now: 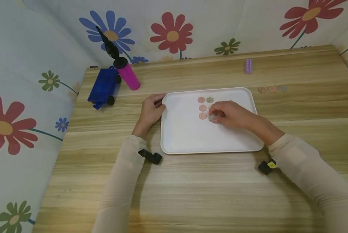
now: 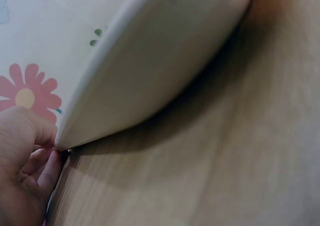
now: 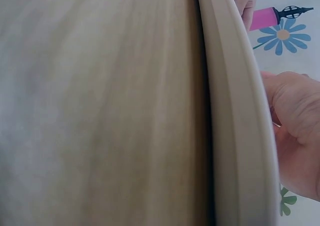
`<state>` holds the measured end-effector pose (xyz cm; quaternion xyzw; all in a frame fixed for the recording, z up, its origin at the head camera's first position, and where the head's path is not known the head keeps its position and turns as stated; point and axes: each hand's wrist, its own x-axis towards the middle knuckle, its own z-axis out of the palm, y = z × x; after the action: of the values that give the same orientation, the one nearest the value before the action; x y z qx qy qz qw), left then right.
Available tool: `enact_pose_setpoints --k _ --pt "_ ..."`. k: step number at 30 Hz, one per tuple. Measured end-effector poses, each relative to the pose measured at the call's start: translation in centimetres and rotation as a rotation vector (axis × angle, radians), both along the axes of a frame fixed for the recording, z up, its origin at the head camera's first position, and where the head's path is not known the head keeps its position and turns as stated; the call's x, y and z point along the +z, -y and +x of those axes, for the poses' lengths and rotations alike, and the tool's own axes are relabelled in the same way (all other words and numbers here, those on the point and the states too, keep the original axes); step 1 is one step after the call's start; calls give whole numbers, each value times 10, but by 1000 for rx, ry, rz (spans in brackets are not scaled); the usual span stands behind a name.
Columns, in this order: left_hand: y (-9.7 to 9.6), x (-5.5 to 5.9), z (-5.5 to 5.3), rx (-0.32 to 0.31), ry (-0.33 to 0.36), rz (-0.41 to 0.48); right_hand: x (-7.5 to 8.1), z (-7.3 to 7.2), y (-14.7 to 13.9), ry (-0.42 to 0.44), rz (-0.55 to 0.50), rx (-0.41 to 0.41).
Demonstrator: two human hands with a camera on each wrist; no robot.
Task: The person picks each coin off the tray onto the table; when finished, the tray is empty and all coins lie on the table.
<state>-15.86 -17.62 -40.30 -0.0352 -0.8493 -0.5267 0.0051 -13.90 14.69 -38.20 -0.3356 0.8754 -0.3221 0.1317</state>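
Pinching silver coin (image 1: 211, 117) in fingers of right hand (image 1: 233, 115), just right of lowest copper coin (image 1: 202, 116), mid-frame; gripping tray (image 1: 182, 139) corner with left hand (image 1: 151, 111).

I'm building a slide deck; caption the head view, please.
Right hand pinches a round silvery coin beside round copper-coloured coins on a white rectangular tray, left hand holding its corner.

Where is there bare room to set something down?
Bare: the tray between its left rim and the copper coins; the table between the sleeves. Crowded: the tray's middle, where the right hand pinches a silver coin, and the table's back left, around the blue wheeled toy and pink pump.
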Motion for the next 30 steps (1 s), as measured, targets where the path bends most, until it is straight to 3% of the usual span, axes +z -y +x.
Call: enact_pose_setpoints --k 11,30 --pt "1 1 2 1 14 6 -1 -1 0 -26 43 59" --pt "-1 2 1 0 9 5 1 -1 -8 115 -96 -54"
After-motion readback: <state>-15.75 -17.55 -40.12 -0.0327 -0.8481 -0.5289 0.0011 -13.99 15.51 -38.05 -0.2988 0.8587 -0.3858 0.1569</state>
